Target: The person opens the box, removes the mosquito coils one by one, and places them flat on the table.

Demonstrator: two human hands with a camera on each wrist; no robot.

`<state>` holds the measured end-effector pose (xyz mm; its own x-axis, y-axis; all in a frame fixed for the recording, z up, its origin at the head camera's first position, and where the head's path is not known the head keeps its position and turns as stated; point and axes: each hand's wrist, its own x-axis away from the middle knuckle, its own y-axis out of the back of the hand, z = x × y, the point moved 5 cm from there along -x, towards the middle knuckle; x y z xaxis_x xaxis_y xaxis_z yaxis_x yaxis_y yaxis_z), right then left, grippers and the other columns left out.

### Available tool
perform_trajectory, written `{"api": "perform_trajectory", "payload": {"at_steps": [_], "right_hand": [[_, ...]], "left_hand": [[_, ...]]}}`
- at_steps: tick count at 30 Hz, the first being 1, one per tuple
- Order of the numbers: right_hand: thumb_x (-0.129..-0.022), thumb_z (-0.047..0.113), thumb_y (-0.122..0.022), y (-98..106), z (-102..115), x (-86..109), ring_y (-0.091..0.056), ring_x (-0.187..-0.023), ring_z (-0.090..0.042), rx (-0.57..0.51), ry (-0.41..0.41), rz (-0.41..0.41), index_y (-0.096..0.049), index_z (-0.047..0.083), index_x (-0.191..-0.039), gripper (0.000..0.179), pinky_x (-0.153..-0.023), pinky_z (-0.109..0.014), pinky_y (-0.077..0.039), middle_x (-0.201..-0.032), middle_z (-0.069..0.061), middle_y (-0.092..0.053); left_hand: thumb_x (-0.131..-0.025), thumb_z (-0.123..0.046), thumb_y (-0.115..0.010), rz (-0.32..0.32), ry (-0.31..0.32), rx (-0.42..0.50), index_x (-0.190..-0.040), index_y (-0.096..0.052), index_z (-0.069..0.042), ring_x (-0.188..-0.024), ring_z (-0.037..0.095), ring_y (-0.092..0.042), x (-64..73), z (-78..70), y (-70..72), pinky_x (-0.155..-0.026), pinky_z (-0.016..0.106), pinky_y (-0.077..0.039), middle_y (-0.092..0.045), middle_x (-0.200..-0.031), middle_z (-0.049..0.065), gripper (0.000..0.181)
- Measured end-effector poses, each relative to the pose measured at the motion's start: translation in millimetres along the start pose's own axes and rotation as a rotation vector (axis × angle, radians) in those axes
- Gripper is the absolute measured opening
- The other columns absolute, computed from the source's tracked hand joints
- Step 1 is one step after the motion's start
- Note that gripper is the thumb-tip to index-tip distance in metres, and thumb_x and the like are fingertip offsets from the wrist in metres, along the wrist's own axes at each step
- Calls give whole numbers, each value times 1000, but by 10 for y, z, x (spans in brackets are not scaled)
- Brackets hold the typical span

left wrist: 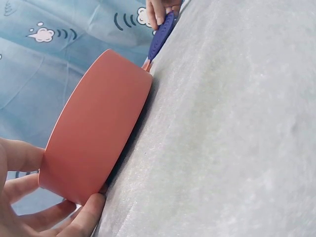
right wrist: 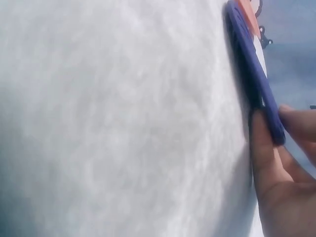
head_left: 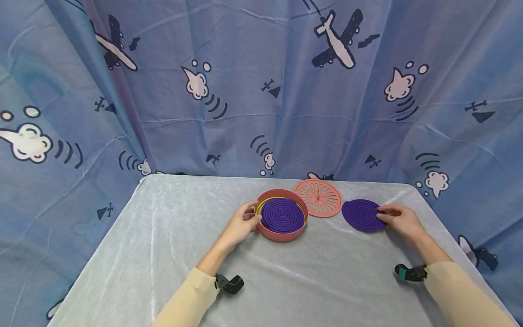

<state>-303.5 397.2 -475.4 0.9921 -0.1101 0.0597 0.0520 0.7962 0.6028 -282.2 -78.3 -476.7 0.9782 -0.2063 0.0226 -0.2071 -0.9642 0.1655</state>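
Observation:
At the middle of the table stands a round orange-red container (head_left: 279, 237). My left hand (head_left: 238, 228) grips its left side, thumb at the rim; the left wrist view shows fingers around the smooth outer wall (left wrist: 98, 123). Inside the container lies a purple spiral coaster (head_left: 283, 215), with a yellow edge (head_left: 259, 205) showing beneath it. Toward the right, my right hand (head_left: 404, 223) pinches the right edge of a second purple spiral coaster (head_left: 361, 215). In the right wrist view this coaster (right wrist: 254, 74) is seen edge-on between thumb and fingers, close over the cloth.
Between container and second coaster, toward the back, lies an orange slotted disc (head_left: 319, 198) with a small knob. A pale grey cloth (head_left: 184, 213) covers the table. Behind it hangs a blue curtain (head_left: 245, 91) with airplane prints. Dark bands with cameras (head_left: 229, 284) sit on both wrists.

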Motion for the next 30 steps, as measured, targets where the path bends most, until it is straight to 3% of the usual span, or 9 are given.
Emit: {"api": "perform_trajectory", "payload": {"at_steps": [9, 14, 30], "right_hand": [[-98, 3, -62, 112, -75, 71, -68, -76, -6, -35, 4, -15, -52, -20, -130, 41, -70, -27, -62, -110, -22, -65], [-100, 6, -59, 155, -61, 121, -69, -78, -6, -15, -20, -20, -52, -18, -132, 41, -72, -28, -62, -114, -25, -65], [-103, 19, -62, -288, 591, 132, -72, -91, -18, -84, 73, 97, -56, -14, -132, 44, -79, -32, -62, -126, -30, -60]], "left_hand": [[-102, -17, -63, -1, -7, 8, -151, -47, -10, -127, 38, -54, -12, 34, 6, -91, 44, -59, -49, -142, 23, 52], [-102, -16, -63, 0, -1, -1, -150, -48, -10, -126, 36, -56, -9, 32, 1, -89, 39, -59, -50, -140, 22, 51], [-102, -16, -63, -9, 7, -11, -149, -50, -12, -123, 34, -57, -22, 47, -5, -89, 39, -59, -50, -140, 21, 49]]}}
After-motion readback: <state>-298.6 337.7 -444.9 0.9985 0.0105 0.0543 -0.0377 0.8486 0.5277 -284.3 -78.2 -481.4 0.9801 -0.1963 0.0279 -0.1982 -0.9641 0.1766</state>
